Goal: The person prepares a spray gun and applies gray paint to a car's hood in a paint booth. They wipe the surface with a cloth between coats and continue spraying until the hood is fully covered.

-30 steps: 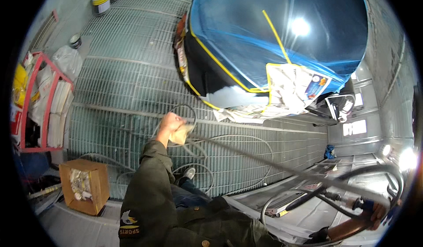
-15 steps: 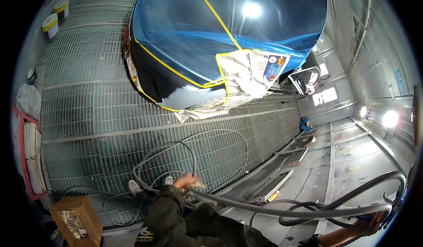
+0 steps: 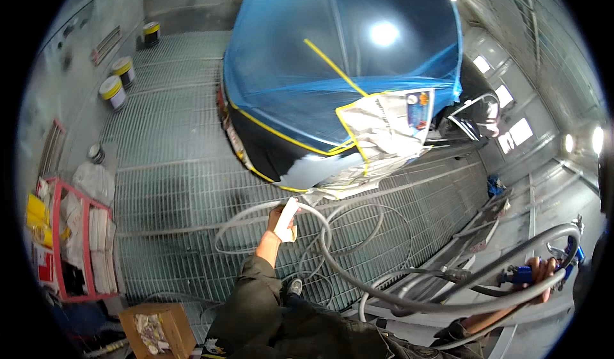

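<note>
Ahead of me, my left hand (image 3: 279,221) is closed round a white cloth (image 3: 290,213), folded over a grey hose (image 3: 348,277) that passes through the grip. From there the hose loops down and across to the right. My right hand (image 3: 542,274) is closed on a blue spray gun (image 3: 521,274), partly hidden by the fingers and the hose. A thick bend of hose arches close over this hand. Beyond my left hand is a car covered in blue plastic sheeting (image 3: 288,71), with yellow tape and newspaper (image 3: 390,119) along its lower corner.
Hose coils lie on the floor grating (image 3: 173,212) near my feet. On the left stand a red rack (image 3: 62,237), a white plastic bag (image 3: 94,183) and yellow-lidded buckets (image 3: 114,93). A cardboard box (image 3: 179,333) sits at the lower left. A metal wall runs along the right.
My left hand has moved forward, away from my body, raising a stretch of hose with the cloth round it. The right hand stays at the right with the spray gun. The view has shifted.
</note>
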Tool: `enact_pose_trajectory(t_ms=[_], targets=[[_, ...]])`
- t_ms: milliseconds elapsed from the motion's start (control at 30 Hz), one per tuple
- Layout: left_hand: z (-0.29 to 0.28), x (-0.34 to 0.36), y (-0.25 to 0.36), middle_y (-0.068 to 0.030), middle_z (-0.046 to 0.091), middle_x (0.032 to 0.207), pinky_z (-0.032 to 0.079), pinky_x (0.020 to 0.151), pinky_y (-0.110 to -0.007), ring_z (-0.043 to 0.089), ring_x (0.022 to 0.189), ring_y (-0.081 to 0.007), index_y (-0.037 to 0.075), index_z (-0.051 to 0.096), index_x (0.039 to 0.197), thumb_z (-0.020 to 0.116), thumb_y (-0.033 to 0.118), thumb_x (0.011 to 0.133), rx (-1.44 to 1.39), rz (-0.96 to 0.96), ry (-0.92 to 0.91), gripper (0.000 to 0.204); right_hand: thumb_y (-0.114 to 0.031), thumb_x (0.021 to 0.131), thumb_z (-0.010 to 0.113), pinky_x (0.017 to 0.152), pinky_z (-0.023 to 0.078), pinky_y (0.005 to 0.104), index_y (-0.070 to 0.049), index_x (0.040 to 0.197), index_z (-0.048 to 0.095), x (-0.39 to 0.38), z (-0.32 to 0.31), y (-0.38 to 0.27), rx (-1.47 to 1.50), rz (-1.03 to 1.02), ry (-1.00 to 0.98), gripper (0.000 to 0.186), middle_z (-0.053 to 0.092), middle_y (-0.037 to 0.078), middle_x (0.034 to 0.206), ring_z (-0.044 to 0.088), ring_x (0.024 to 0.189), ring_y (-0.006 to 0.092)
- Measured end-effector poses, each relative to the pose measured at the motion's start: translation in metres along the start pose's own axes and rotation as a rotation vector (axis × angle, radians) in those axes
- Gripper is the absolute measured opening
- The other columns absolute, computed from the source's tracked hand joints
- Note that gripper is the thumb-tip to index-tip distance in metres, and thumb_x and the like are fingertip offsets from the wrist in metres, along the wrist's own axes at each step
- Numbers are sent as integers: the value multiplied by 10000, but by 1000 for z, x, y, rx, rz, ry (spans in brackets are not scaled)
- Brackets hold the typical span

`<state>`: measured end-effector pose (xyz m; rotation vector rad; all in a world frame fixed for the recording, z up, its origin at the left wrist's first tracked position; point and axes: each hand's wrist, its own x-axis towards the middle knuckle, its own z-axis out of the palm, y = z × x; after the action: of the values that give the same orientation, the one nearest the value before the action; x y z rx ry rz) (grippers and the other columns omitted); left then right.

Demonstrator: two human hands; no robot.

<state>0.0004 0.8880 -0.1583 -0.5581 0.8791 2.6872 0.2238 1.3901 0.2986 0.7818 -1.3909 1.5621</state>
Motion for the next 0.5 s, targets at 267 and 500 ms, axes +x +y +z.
enact_pose_trajectory(t_ms=[267, 500], targets=[[45, 54, 28, -26, 664, 811, 437, 469, -268, 564, 564, -113, 86, 701, 1024, 633, 243, 932, -60, 297, 140, 194, -156, 869, 605, 589, 435, 278, -104, 894, 431, -2, 38, -21, 286, 397, -289, 184, 403, 2, 660, 376, 749, 129], [-121, 69, 181, -124, 675, 1005, 537, 796, -435, 655, 911, -262, 36, 645, 1129, 648, 284, 905, 163, 591, 604, 334, -255, 902, 582, 779, 348, 292, 6, 1035, 541, 43, -8, -67, -474, 71, 120, 296, 455, -2, 753, 408, 675, 105]])
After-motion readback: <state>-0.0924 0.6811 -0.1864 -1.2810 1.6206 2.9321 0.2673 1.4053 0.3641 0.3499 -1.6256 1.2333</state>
